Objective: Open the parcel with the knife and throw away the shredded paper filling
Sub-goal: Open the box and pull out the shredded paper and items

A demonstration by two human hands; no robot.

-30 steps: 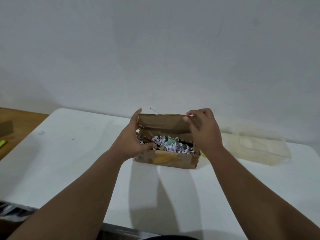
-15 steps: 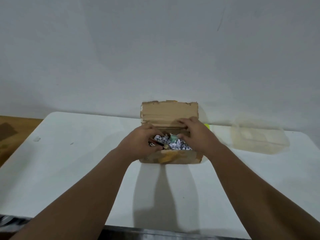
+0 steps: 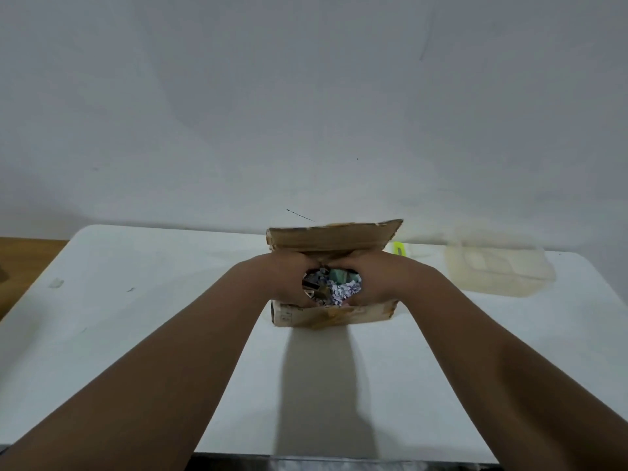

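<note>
The cardboard parcel [image 3: 334,312] stands open on the white bench [image 3: 136,321], just past centre toward 12 o'clock, its rear flap [image 3: 331,235] raised upright against the wall side. Shredded paper filling [image 3: 343,289] is visible inside, white and bluish scraps, with a green item among them. The left hand [image 3: 289,282] is sunk into the parcel at its 9 o'clock side, fingers curled around a clump of the filling. The right hand [image 3: 377,280] is sunk in at the 3 o'clock side, likewise cupped closed on the filling. The two hands nearly meet over the opening. A yellow-green object [image 3: 399,248] lies just behind the parcel at 1 o'clock, partly hidden. A translucent plastic container [image 3: 499,271] sits on the bench at 2 o'clock, apart from the parcel.
</note>
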